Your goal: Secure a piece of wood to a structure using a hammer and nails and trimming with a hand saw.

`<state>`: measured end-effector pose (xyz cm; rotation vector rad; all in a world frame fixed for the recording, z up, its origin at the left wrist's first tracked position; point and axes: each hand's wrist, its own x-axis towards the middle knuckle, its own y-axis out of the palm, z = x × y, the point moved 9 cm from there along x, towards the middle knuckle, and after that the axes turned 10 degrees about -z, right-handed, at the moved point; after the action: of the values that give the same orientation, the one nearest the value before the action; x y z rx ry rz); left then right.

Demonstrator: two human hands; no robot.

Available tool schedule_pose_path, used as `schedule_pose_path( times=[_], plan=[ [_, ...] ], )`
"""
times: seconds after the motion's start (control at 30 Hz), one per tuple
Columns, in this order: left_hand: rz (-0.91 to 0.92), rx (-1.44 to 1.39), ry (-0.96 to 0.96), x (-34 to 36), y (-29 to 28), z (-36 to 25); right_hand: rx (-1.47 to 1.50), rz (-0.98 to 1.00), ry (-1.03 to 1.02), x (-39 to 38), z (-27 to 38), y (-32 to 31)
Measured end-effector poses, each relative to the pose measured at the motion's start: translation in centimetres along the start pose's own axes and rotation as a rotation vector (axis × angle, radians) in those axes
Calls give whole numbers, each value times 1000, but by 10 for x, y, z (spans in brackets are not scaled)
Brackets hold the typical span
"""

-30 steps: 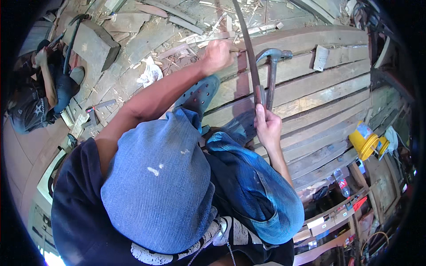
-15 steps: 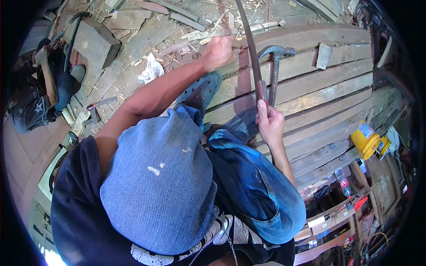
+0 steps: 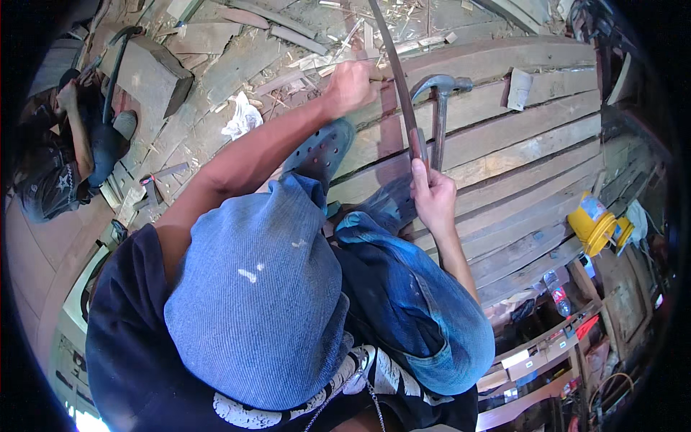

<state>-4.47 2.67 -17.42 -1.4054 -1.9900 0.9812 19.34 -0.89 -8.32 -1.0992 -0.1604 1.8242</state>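
A long, thin dark strip (image 3: 394,61) runs from the top edge down to my right hand (image 3: 434,198), which grips its near end with the thumb laid along it. My left hand (image 3: 349,88) is a fist just left of the strip. A short brown stub pokes out of that fist toward the strip; the rest of what it holds is hidden. Right of the strip, a claw hammer (image 3: 440,108) lies over the planks, its handle end close to my right hand. Whether that hand touches the handle, I cannot tell.
Planks (image 3: 525,147) with gaps between them spread ahead and right, bearing a piece of paper (image 3: 519,89). Wood scraps and a white rag (image 3: 243,117) litter the left side. Another person (image 3: 65,158) works at far left near a timber block (image 3: 155,75). Yellow buckets (image 3: 592,223) stand at right.
The far end of the strip has swung slightly left. Both hands keep their grips and nearly the same places; the whole view has shifted a little.
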Motion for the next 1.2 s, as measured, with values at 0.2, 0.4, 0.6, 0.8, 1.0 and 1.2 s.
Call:
schedule_pose_path(
  times=[0.2, 0.4, 0.6, 0.8, 1.0, 1.2],
  plan=[
    [126, -25, -98, -3, 4, 1, 98, -29, -18, -9, -15, -8],
    [49, 12, 63, -1, 3, -5, 46, -22, -10, -4, -2, -6],
    [-34, -115, 97, -2, -4, -6, 151, 1, 65, -11, -14, -13],
    [-66, -89, 84, -7, -11, -13, 125, 20, 81, -12, -13, -16],
    [-27, -64, 82, -9, -11, -15, 138, 22, 86, -14, -11, -17],
    [13, -75, 63, -8, -11, -15, 140, 34, 97, -13, -11, -15]
  ],
)
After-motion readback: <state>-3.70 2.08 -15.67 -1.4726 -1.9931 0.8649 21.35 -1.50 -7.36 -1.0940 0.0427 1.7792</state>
